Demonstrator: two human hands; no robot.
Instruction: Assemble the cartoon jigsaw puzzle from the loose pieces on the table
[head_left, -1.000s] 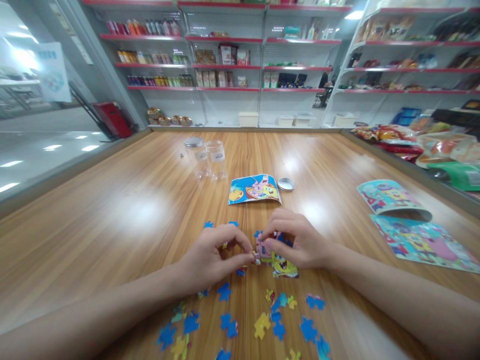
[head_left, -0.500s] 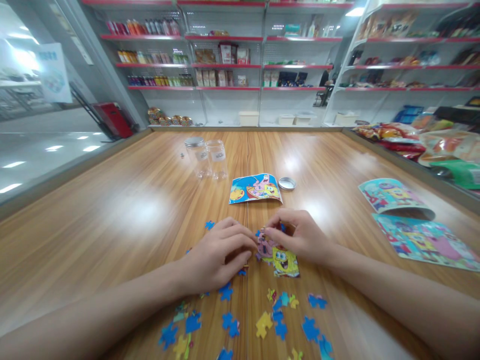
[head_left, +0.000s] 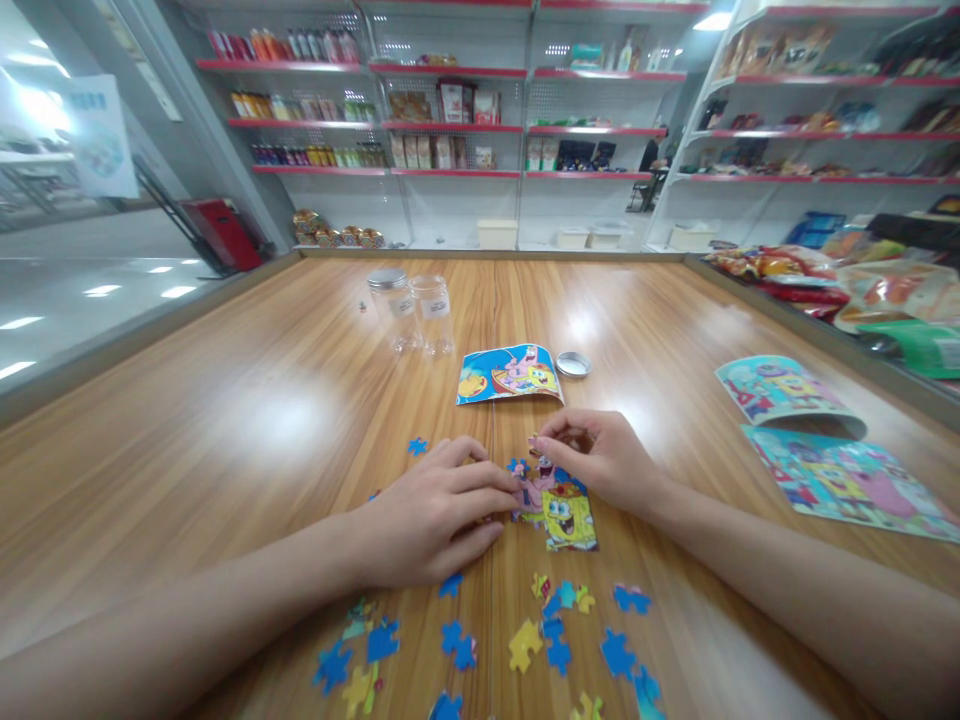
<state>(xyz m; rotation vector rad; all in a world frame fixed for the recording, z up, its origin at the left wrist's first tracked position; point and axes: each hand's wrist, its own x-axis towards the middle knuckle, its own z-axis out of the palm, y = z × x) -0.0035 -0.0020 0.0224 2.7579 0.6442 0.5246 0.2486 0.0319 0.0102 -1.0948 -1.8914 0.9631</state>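
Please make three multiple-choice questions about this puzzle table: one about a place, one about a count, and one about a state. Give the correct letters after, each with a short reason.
1. Where does the loose lid lie?
A. On the open jar
B. Right of the picture card
C. Under the left hand

2. How many clear jars stand on the table?
A. One
B. Two
C. Four

3. What is the state of the right hand?
A. Flat on the table
B. Pinching a small puzzle piece
C. Holding a jar

Answers:
1. B: the lid rests on the wood just right of the card.
2. B: a capped jar and an open jar stand side by side.
3. B: thumb and finger close on a piece above the joined puzzle, while the left hand lies flat beside it.
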